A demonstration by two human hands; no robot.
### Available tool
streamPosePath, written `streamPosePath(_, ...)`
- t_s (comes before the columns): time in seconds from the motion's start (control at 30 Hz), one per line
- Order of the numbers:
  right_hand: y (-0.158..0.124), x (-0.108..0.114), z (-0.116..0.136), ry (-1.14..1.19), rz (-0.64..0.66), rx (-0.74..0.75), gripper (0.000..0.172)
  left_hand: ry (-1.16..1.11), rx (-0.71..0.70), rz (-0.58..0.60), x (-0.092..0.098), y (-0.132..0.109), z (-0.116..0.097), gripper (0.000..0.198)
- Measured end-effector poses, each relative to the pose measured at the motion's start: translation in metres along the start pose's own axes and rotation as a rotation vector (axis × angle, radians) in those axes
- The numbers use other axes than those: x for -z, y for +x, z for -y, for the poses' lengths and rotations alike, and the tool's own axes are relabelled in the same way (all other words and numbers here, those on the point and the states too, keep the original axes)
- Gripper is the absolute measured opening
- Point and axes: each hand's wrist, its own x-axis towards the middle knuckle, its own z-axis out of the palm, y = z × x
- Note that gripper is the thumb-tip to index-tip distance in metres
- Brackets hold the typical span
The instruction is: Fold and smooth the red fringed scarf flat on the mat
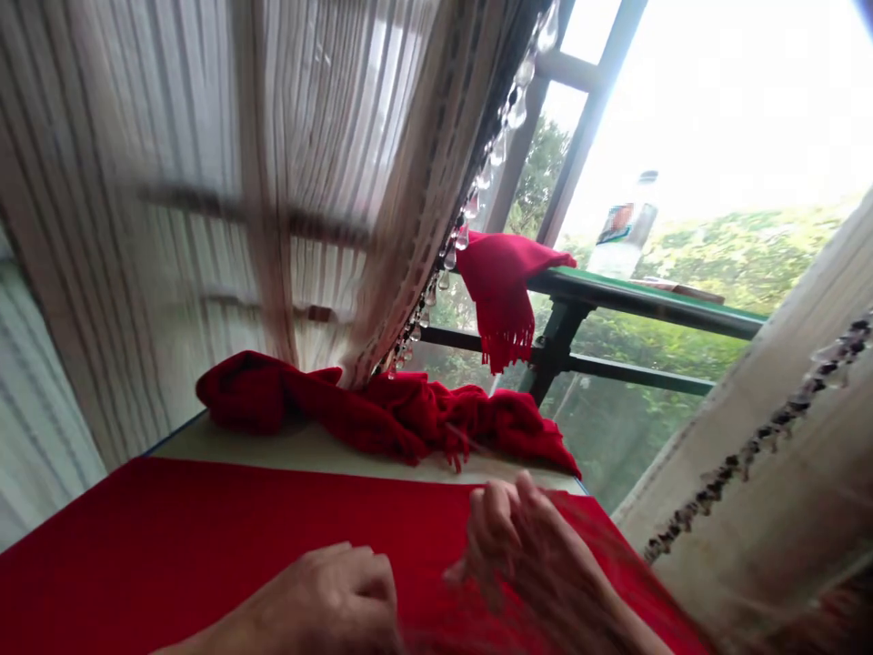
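Note:
A flat red cloth (205, 546) covers the surface in front of me. My left hand (327, 596) rests on it with the fingers curled under, knuckles up. My right hand (525, 546) is just to the right, fingers bent together and blurred by motion, with thin red fringe threads around it. A crumpled red scarf (382, 414) with fringe lies along the far edge of the table (306, 448), and another red cloth (501, 282) hangs over the green rail.
A cream pleated curtain (238, 182) with a beaded edge (470, 205) hangs at the left and centre. A second curtain (770, 473) hangs at the right. A plastic bottle (624, 227) stands on the green window rail (647, 300). Trees show outside.

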Motion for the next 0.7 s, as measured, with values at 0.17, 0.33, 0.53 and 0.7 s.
streamPosePath(0.17,0.002,0.031,0.008,-0.987,-0.100,0.055,0.024,0.051,0.170,0.013,0.022,0.005,-0.011,0.017)
streamPosePath(0.33,0.001,0.046,-0.005,-1.177,0.034,-0.051,0.047,0.196,0.417,-0.050,0.024,-0.006,0.015,0.038)
streamPosePath(0.53,0.001,0.044,-0.010,-1.241,0.150,-0.149,0.059,0.258,0.503,0.019,0.009,-0.013,0.036,0.060)
streamPosePath(0.7,0.001,0.043,-0.008,-1.248,0.179,-0.158,0.063,0.241,0.508,0.120,0.015,-0.013,0.028,0.068)
